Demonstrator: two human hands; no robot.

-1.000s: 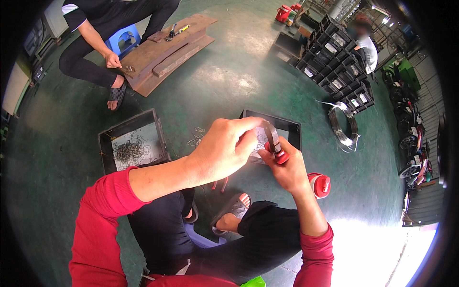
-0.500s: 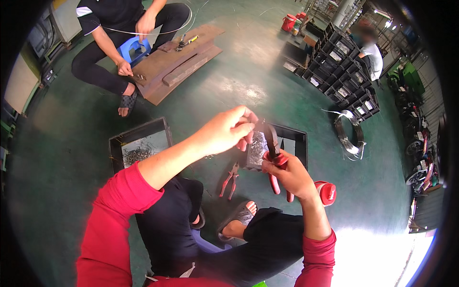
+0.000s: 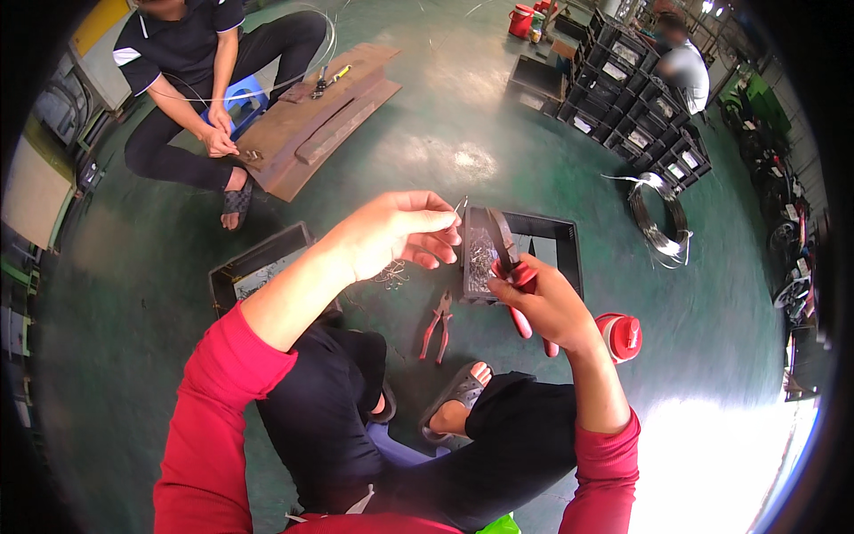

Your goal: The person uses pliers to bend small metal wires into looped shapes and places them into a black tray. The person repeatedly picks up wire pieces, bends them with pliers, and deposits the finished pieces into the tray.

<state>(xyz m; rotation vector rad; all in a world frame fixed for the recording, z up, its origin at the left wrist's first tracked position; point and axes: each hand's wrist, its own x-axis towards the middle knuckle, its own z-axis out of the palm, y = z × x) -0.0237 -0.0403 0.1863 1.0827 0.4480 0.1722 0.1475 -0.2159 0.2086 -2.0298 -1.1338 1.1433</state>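
Observation:
My left hand (image 3: 400,233) pinches a small bent piece of wire (image 3: 463,206) between thumb and forefinger, its other fingers loosely curled. My right hand (image 3: 553,307) is wrapped round the red handles of a pair of pliers (image 3: 500,236), whose dark jaws point up and away. The pliers' jaws are to the right of the wire piece, apart from it. Beneath both hands stands a black crate (image 3: 576,258) with a tray of many small metal wire pieces (image 3: 480,258) at its left. Another pair of red-handled pliers (image 3: 438,329) lies on the floor between my feet and the crate.
A second black crate (image 3: 218,289) stands at left, partly behind my left arm; loose wire bits (image 3: 391,274) lie nearby. A red-lidded jug (image 3: 621,338) is at right. Farther off are a wire coil (image 3: 658,218), stacked crates (image 3: 614,98) and a co-worker beside a metal bench (image 3: 320,116).
My left hand has drawn slightly left, and the wire piece now shows clearly at its fingertips. My right hand still grips the pliers. The co-worker's two hands have come together. The view has shifted slightly.

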